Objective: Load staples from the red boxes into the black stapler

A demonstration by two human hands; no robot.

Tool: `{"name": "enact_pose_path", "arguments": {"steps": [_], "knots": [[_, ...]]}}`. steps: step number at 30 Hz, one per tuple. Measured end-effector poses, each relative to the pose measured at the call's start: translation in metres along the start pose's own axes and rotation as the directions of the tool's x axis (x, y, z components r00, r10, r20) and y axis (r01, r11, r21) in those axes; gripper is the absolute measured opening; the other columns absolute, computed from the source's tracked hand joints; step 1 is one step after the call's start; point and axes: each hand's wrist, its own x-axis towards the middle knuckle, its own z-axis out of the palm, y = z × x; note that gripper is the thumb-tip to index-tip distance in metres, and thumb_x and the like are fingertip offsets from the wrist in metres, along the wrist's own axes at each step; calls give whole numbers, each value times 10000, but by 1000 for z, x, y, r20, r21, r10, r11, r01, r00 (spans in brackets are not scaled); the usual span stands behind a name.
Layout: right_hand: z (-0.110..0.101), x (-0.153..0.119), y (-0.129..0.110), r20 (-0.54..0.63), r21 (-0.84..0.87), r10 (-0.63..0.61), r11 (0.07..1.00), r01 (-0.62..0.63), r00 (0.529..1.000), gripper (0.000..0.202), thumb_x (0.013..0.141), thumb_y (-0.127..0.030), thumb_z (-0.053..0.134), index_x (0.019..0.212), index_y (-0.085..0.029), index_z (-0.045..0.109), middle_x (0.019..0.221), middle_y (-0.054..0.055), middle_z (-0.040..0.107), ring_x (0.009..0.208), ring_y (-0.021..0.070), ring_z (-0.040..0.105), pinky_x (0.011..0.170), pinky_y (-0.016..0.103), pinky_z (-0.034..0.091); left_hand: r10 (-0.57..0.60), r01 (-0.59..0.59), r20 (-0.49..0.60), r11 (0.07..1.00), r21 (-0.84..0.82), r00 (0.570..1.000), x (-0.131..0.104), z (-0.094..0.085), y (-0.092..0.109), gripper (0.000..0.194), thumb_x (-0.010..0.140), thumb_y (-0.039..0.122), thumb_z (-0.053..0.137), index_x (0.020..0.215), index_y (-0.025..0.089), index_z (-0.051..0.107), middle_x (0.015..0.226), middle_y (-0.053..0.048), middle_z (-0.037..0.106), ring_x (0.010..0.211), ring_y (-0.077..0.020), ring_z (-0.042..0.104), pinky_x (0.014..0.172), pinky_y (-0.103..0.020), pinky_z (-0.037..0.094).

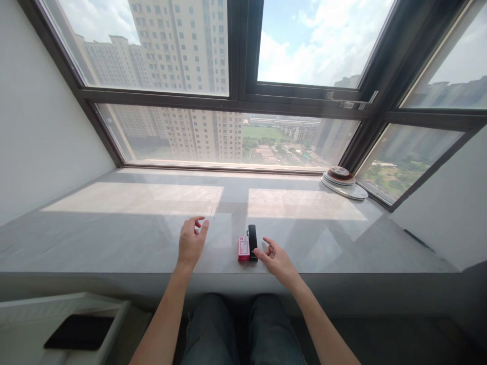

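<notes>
A black stapler lies on the pale stone windowsill close to its front edge, its long side pointing toward the window. Against its left side is a small red and white box. My right hand is just right of the stapler, thumb and index finger apart. Its thumb tip overlaps the stapler's right edge; whether it touches cannot be told. To the left of the box, my left hand hovers over the sill with loosely bent fingers, thumb apart, holding nothing.
Stacked round plates or lids sit in the sill's far right corner by the dark window frame. Below the sill at left, a black flat object rests on a white surface. My knees are under the front edge.
</notes>
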Motion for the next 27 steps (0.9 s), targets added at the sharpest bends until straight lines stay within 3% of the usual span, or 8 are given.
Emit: {"name": "enact_pose_path", "arguments": {"steps": [1, 3, 7, 10, 15, 20, 24, 27], "knots": [[0, -2, 0, 5, -39, -20, 999, 20, 1000, 896, 798, -634, 774, 1487, -150, 469, 737, -23, 537, 656, 158, 527, 603, 257, 448, -131, 144, -108, 982, 120, 985, 9, -8, -14, 533, 1029, 552, 360, 1363, 156, 485, 1137, -130, 603, 985, -255, 586, 893, -393, 460], [1, -5, -1, 27, -100, -19, 995, 21, 999, 994, 757, -621, 818, 1530, -138, 421, 732, -26, 540, 680, 174, 540, 623, 269, 449, -300, 299, -42, 909, 289, 953, 26, -19, -38, 549, 1029, 536, 360, 1400, 136, 424, 1056, -117, 643, 938, -262, 608, 826, -373, 453], [5, -2, -8, 61, -211, -8, 977, 21, 998, 1076, 705, -604, 859, 1553, -138, 390, 726, -23, 571, 677, 192, 558, 595, 272, 417, -286, 214, 194, 921, 326, 938, 43, -6, -53, 457, 1008, 539, 399, 1196, 168, 589, 995, -117, 704, 931, -272, 651, 801, -342, 444], [7, 1, -16, 90, -301, -37, 952, 62, 995, 1025, 657, -535, 905, 1504, -166, 459, 704, -31, 588, 651, 186, 553, 568, 259, 367, -190, 106, 312, 958, 268, 931, 43, 24, -35, 487, 1010, 566, 369, 1271, 208, 570, 1105, -118, 718, 1004, -268, 666, 836, -334, 452], [13, 3, -27, 146, -342, -149, 920, 191, 978, 618, 683, -421, 883, 1226, -239, 650, 719, -30, 625, 643, 177, 547, 571, 247, 320, 0, -66, 446, 989, 133, 895, 28, 61, 11, 442, 1047, 522, 296, 1350, 295, 524, 1193, -46, 714, 1094, -228, 661, 935, -329, 432], [17, 6, -28, 164, -338, -170, 916, 217, 972, 569, 719, -379, 846, 1236, -255, 644, 768, -15, 662, 667, 195, 579, 585, 249, 341, 110, -160, 489, 985, 63, 865, 8, 77, 39, 458, 1082, 481, 168, 1246, 331, 568, 1099, 7, 725, 1034, -188, 679, 932, -320, 418], [16, 8, -25, 178, -332, -186, 913, 237, 966, 641, 716, -363, 855, 1303, -270, 616, 842, 5, 691, 714, 211, 604, 608, 253, 362, 106, -163, 446, 982, 93, 889, -2, 86, 44, 473, 1088, 464, 154, 1261, 268, 549, 912, -34, 715, 916, -210, 694, 897, -348, 397], [15, 10, -23, 202, -332, -187, 910, 247, 961, 648, 723, -367, 854, 1315, -279, 606, 841, 1, 690, 708, 207, 601, 611, 249, 366, 115, -178, 408, 977, 121, 906, -6, 89, 43, 454, 1089, 439, 174, 1269, 239, 539, 967, -73, 704, 926, -229, 688, 900, -368, 378]]}}
